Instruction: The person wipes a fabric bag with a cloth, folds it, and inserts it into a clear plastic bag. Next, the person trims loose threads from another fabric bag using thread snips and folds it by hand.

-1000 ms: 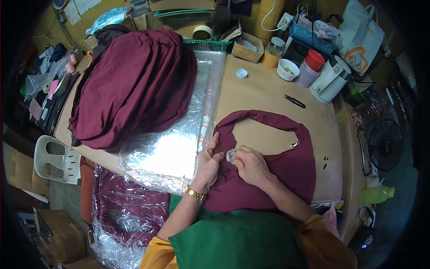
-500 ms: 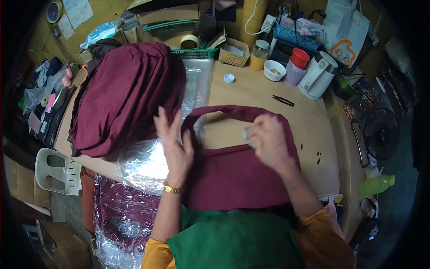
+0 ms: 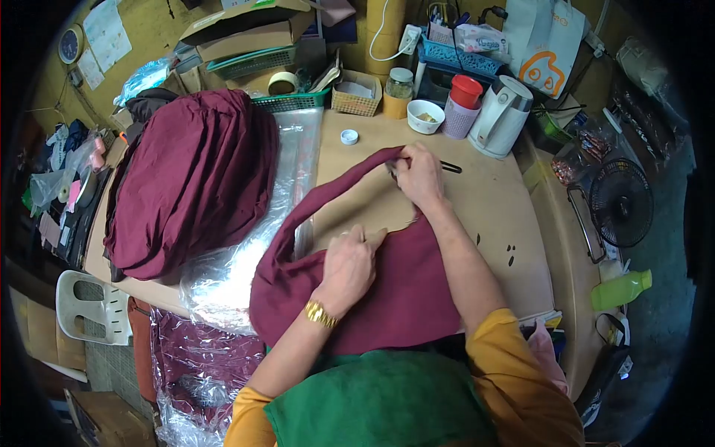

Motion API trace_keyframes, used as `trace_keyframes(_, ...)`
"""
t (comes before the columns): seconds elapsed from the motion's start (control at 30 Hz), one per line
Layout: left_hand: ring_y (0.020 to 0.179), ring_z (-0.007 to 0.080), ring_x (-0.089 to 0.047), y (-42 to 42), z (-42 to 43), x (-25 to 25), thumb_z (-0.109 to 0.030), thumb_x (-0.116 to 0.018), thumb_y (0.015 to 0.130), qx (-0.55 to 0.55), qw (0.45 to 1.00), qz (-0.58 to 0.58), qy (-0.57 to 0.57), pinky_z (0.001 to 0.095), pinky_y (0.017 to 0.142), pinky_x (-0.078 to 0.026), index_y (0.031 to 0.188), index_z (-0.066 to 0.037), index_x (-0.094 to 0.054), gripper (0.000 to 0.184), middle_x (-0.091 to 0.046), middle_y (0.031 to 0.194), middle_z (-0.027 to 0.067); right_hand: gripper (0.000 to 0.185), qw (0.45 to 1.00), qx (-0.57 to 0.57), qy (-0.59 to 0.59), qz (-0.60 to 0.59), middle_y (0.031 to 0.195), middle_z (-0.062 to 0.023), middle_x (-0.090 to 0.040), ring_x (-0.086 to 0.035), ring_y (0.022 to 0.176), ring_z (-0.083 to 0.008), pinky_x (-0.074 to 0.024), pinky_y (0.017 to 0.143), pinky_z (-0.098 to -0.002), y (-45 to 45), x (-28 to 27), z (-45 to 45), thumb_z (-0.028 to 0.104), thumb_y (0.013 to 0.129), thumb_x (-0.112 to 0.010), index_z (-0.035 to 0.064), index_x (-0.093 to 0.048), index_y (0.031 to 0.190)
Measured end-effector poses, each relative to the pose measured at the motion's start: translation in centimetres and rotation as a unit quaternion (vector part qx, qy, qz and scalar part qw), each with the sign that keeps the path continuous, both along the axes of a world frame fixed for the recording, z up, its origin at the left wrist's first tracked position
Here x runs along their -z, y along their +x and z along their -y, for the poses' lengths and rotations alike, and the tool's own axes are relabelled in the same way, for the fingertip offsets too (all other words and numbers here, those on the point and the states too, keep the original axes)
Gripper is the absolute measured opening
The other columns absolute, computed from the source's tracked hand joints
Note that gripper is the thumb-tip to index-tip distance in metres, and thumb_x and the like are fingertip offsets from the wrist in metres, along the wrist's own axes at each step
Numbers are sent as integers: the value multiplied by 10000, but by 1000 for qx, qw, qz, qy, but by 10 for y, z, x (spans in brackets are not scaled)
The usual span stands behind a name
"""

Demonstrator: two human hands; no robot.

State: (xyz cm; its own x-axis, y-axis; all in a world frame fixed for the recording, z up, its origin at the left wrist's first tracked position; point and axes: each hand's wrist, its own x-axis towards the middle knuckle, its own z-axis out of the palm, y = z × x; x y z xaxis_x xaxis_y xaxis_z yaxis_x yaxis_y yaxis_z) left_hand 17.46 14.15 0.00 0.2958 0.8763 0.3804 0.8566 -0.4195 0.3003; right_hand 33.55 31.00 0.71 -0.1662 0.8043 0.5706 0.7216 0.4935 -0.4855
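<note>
A maroon cloth bag (image 3: 380,298) lies on the brown table before me, its strap forming a loop. My right hand (image 3: 418,177) is closed on the top of the strap and lifts it near the black thread snips (image 3: 451,167), which it partly hides. A small pale bit shows beside its fingers, too small to make out. My left hand (image 3: 348,270), with a gold watch at the wrist, lies on the bag's upper edge, fingers curled and one finger pointing along the edge. Whether cloth is pinched under it is hidden.
A tall pile of maroon cloth (image 3: 194,179) stands at left on clear plastic sheets (image 3: 223,287). Along the back are a basket (image 3: 356,94), a jar (image 3: 398,86), a white bowl (image 3: 425,117), a red-lidded cup (image 3: 463,104) and a kettle (image 3: 500,118). A white cap (image 3: 349,137) lies nearer.
My right hand has moved up and left and now grips the raised strap. My left hand, earlier spread beside the bag, has come right onto its upper edge. The view has shifted.
</note>
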Motion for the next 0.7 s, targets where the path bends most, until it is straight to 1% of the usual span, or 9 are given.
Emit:
trace_keyframes(0.07,737,300,-581,-7,22,-16,-101,-607,834,-21,999,-24,-6,399,663,-471,1135,-110,-703,316,-555,848,154,89,998,36,24,-54,918,-165,-655,-653,867,-352,-498,780,-471,2,3,-9,103,822,-630,48,-671,765)
trace_keyframes(0.13,748,289,-568,-6,39,-11,-89,-605,819,-42,998,-48,-15,392,659,-458,1090,-123,-728,299,-544,840,139,112,963,71,-183,-186,940,-190,-673,-660,878,-360,-505,775,-469,1,4,-10,115,846,-609,42,-677,795)
trace_keyframes(0.2,853,275,-573,-4,46,-1,-98,-605,825,-9,992,-116,-42,380,696,-453,1029,-118,-748,250,-554,905,124,120,977,118,-155,-83,943,-206,-675,-663,877,-365,-510,770,-460,-12,40,-12,131,846,-619,36,-684,816)
trace_keyframes(0.23,922,279,-561,1,45,0,-114,-594,833,-12,989,-139,-56,386,754,-459,1111,-70,-708,304,-549,957,119,115,984,89,-122,-91,931,-204,-671,-659,867,-366,-510,769,-459,-20,55,-11,123,837,-624,24,-680,825)
trace_keyframes(0.33,913,280,-566,16,24,14,-132,-589,839,-30,999,16,16,384,773,-472,1203,-12,-635,386,-544,975,130,114,988,25,-102,-114,899,-203,-648,-643,862,-374,-505,781,-456,-31,69,-4,87,812,-638,-15,-661,858)
trace_keyframes(0.4,921,280,-570,17,24,31,-122,-569,853,-39,997,-60,-39,385,788,-485,1266,18,-570,436,-545,989,135,97,986,20,-106,-126,895,-201,-642,-639,880,-372,-504,793,-447,-33,70,-6,57,803,-647,-27,-655,851)
trace_keyframes(0.53,899,274,-578,16,30,36,-92,-532,868,-12,994,-97,-51,395,755,-502,1289,4,-572,434,-548,1000,130,55,991,8,-127,-30,987,-190,-593,-615,911,-368,-496,815,-444,-22,50,-6,43,816,-652,-9,-646,833)
trace_keyframes(0.67,924,257,-581,14,28,40,-103,-520,867,-16,996,-76,-53,378,762,-508,1279,24,-579,435,-553,1052,120,47,999,10,41,0,945,-154,-565,-574,909,-359,-436,853,-464,1,-12,49,75,813,-668,37,-645,799)
trace_keyframes(0.7,920,257,-582,14,28,41,-99,-520,865,-15,996,-67,-51,376,762,-512,1278,22,-581,435,-555,1052,122,38,999,-30,-34,13,926,-142,-571,-573,902,-349,-421,857,-467,8,-3,66,80,810,-667,48,-647,805)
